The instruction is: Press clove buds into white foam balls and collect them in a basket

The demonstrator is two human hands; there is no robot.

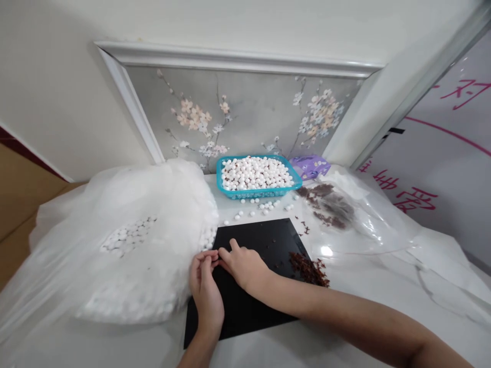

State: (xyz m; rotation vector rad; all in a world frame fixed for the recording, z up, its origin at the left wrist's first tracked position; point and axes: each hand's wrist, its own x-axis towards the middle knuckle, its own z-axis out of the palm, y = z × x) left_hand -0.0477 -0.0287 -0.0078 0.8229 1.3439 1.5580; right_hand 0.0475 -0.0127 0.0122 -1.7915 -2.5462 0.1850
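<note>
1. Your grip could slip on something tiny: your left hand (207,291) and right hand (245,266) meet above the left edge of the mat (261,237), fingers drawn together, but I cannot tell whether either is clamped on anything
2. Your right forearm (337,312) runs close by the bits (308,268), heaped at the mat's right edge; a low sweep could drag them across the table (368,278)
3. An outward nudge from your left hand could shift the sack (153,260) just beside it, toward the table's left edge
4. The loose balls (268,205), between mat and tub (257,194) toward the table's far edge, could roll if knocked; the tub is heaped, so a bump might spill more
5. Your left forearm comes up from the table's near side, thumb uppermost; your right slants in from the near right corner, back of the hand up
</note>
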